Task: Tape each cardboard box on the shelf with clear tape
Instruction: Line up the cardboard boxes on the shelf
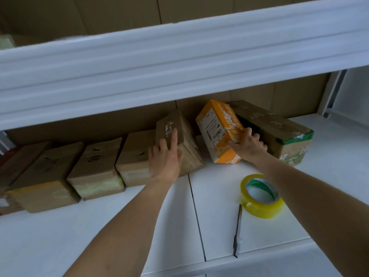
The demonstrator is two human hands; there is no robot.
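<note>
R hand (246,143) grips orange box (218,128).

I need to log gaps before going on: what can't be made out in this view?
- Orange box: label print too small to read; right hand covers its lower corner.
- Leftmost boxes: cut by the frame edge, blurred.
- Tilted brown box: left hand hides part of its face.
- Tape roll: loose end not visible.

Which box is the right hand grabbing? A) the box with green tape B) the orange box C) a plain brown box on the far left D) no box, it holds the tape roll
B: the right hand has its fingers curled around the lower corner of the tilted orange box, while the yellow tape roll lies untouched on the white shelf.
</note>
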